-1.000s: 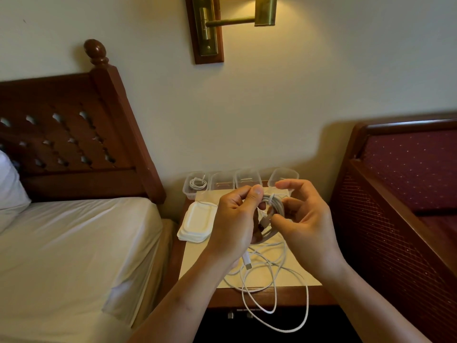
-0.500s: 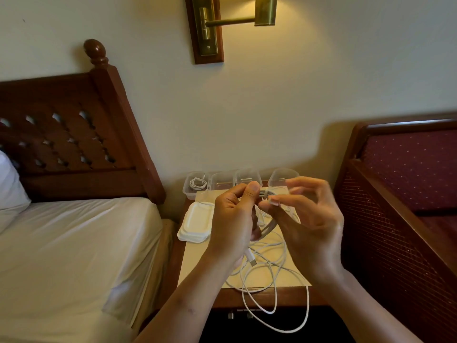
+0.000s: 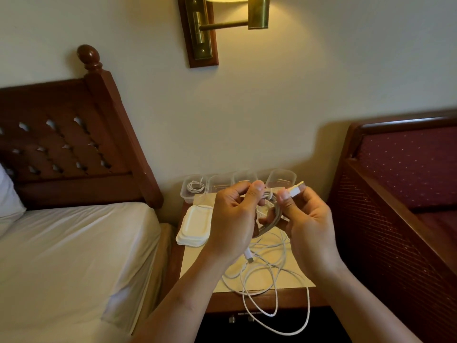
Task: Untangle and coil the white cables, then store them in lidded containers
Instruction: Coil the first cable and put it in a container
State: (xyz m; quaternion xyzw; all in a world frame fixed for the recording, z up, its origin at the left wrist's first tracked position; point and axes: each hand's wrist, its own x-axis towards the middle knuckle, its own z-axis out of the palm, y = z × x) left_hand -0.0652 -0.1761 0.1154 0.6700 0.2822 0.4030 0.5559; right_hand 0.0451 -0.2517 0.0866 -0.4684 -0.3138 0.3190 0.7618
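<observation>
Centre frame: white cable coil [image 3: 268, 220] held above the nightstand [image 3: 220, 302] between both hands, loop roughly on edge. The left hand [image 3: 232, 219] curls round the coil's left side, thumb and forefinger pinching the top. The right hand [image 3: 309, 226] pinches the USB plug [image 3: 296, 190], whose long axis points to the upper right. Below, loose cables [image 3: 262, 271] lie tangled, one loop hanging over the front edge. Behind is a row of clear containers [image 3: 282, 178]; the leftmost holds a coiled cable [image 3: 195, 187]. Stacked lids [image 3: 195, 225] sit centre-left.

Glossy dark wood headboard [image 3: 74, 144]; beside it, smooth white cloth sheet [image 3: 74, 256], clear plastic containers [image 3: 280, 178], shiny brass lamp [image 3: 257, 13].
</observation>
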